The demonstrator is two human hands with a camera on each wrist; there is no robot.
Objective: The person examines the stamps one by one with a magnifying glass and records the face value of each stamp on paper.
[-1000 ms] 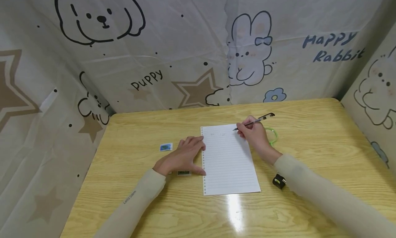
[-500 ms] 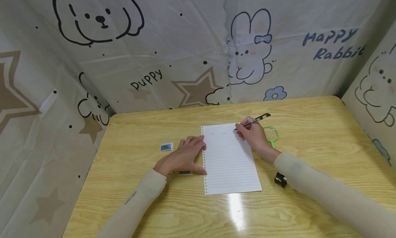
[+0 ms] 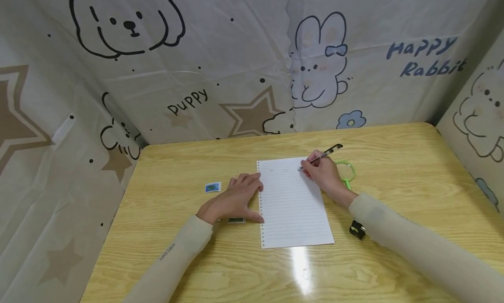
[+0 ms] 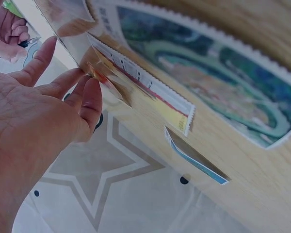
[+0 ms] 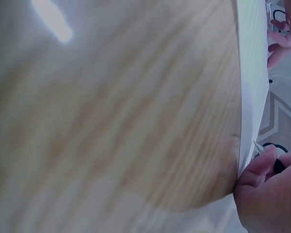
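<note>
A lined sheet of paper with punched holes down its left edge lies on the table. Faint writing shows near its top. My right hand pinches a black pen, its tip at the paper's upper right. In the right wrist view the pen tip pokes out past the fingertips. My left hand rests with spread fingers, fingertips and thumb on the paper's left edge. Postage stamps lie around that hand: a blue one beyond it, a green one by the thumb, and a yellow-and-white one, hidden from the head view.
A green-rimmed magnifying glass lies right of the paper, partly behind my right hand. A small black object sits beside the right sleeve. Printed cloth hangs behind the wooden table and at both sides.
The pen tip has shifted slightly down the sheet with my right hand, and more faint writing shows near the top. My left hand stays in place on the paper.
</note>
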